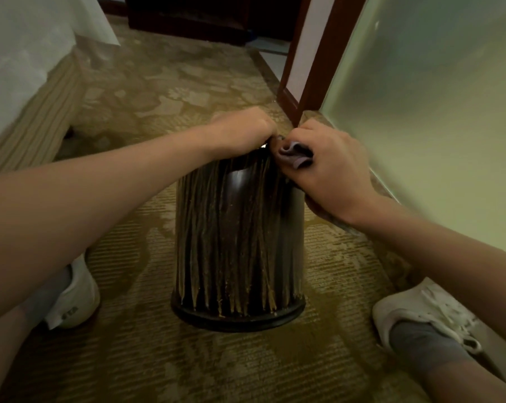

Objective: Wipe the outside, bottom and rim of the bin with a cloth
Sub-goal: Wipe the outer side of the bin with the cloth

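Dark round bin (237, 242) of vertical strips stands under both hands: left hand (243, 126) grips its top edge, right hand (330, 167) just beside clutches crumpled grey cloth (294, 154).

Floor (164, 82) has a yellow-brown carpet w/ a leafy pattern. Dark bin (237, 251) sits on it in the middle. White left shoe (71, 295) & white right shoe (420, 312) rest on it, one each side of the bin.

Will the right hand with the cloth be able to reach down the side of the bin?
Probably yes: the right hand holds the cloth at the top of the bin, and the near side below is bare.
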Tool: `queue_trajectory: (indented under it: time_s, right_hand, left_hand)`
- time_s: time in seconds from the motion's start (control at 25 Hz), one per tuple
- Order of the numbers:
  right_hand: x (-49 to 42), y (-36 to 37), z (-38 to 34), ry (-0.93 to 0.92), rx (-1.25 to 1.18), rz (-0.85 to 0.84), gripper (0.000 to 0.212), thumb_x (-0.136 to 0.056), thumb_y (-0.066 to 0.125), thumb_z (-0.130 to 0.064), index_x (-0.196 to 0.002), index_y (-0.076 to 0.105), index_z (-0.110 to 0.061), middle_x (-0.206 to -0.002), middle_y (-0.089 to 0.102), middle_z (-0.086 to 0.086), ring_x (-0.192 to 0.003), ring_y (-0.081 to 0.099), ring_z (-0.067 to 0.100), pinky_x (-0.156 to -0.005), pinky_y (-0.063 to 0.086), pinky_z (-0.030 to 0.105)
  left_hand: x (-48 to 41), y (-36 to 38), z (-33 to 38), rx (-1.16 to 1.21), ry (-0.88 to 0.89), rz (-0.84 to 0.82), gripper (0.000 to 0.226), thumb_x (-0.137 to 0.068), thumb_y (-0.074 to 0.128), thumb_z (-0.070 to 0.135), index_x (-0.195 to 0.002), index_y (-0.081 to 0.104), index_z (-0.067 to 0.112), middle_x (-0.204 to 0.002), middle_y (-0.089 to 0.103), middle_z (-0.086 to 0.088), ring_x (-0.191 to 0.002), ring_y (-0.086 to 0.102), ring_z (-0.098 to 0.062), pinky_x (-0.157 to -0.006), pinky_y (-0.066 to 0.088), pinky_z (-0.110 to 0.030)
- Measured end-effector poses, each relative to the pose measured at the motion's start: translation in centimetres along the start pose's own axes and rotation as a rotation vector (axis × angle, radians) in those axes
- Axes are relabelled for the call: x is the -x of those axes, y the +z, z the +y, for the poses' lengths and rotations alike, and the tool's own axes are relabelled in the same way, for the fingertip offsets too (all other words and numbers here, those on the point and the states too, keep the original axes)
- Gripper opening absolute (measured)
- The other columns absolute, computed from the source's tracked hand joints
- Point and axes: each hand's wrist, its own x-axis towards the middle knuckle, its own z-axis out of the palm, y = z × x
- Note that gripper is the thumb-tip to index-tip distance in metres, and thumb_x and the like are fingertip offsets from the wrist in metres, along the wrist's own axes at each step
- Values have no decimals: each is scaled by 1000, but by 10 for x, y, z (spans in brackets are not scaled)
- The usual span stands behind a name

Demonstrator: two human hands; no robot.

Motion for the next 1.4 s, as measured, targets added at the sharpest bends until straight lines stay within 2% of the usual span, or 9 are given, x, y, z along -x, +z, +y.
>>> queue_trajectory:
  time_s: [0.2,0.4,0.52,0.6,0.76,0.92,1.0,1.2,1.4]
  right_hand:
    - [3,2,1,-4,-1,30,19,-86,60,-39,-85,64,-20,-81,64,-3,-75,62,24,-58,47,41]
    - [30,1,-5,1,5,-72,15,-81,65,-36,-86,63,-22,-79,67,-3,-74,65,26,-56,49,39]
    - [37,-6,-4,37,-48,-168,18,-82,64,-42,-85,62,-24,-78,67,-7,-75,65,20,-59,51,38]
    - [17,-15,4,106,-173,-111,16,-81,64,-42,-84,64,-26,-78,67,-11,-74,64,13,-62,52,38]
    - [-14,-17,4,115,-116,-69,15,-80,60,-41,-82,66,-27,-77,66,-9,-75,64,18,-61,50,37]
    - [4,-2,-7,26,27,-45,15,-85,61,-39,-83,65,-25,-77,65,-5,-70,63,23,-56,49,38]
    - [21,-3,-9,-30,-8,-72,13,-85,61,-36,-80,63,-24,-76,64,-6,-70,62,20,-54,49,36]
    - [71,-4,-18,-80,-62,-210,16,-85,65,-33,-78,54,-24,-72,60,-9,-65,60,15,-48,47,34]
    - [19,-19,-1,88,-155,-38,24,-82,64,-46,-89,62,-23,-79,67,-7,-72,65,19,-59,50,36]
  left_hand:
    - [0,2,3,-47,-37,17,48,-74,29,27,-88,69,4,-102,66,-15,-100,59,-29,-89,46,-46]
    - [0,1,7,-98,-94,13,27,-80,35,24,-54,41,17,-68,42,3,-80,46,-23,-74,38,-38]
    - [0,0,3,-73,-83,-10,29,-81,38,20,-52,38,19,-63,41,2,-74,50,-30,-69,41,-42]
    - [3,-5,6,-28,-83,-30,26,-79,38,23,-54,42,17,-63,45,-4,-68,50,-30,-70,44,-47]
    - [0,-8,11,158,-96,-51,31,-92,43,8,-65,56,15,-66,50,-1,-66,45,-16,-60,37,-21]
    - [-2,-6,10,305,-171,-29,32,-92,38,6,-97,69,-1,-96,61,-11,-85,53,-18,-72,42,-27]
    - [-3,-6,10,263,-166,-41,33,-92,40,5,-103,69,-4,-96,62,-12,-86,54,-20,-70,42,-26]
    - [-5,-5,8,203,-151,-28,28,-92,43,5,-98,68,-4,-85,58,-14,-81,49,-22,-60,37,-22]
    - [-4,-6,13,104,-73,-71,21,-87,47,0,-87,68,-3,-79,53,-15,-65,44,-17,-54,32,-22]
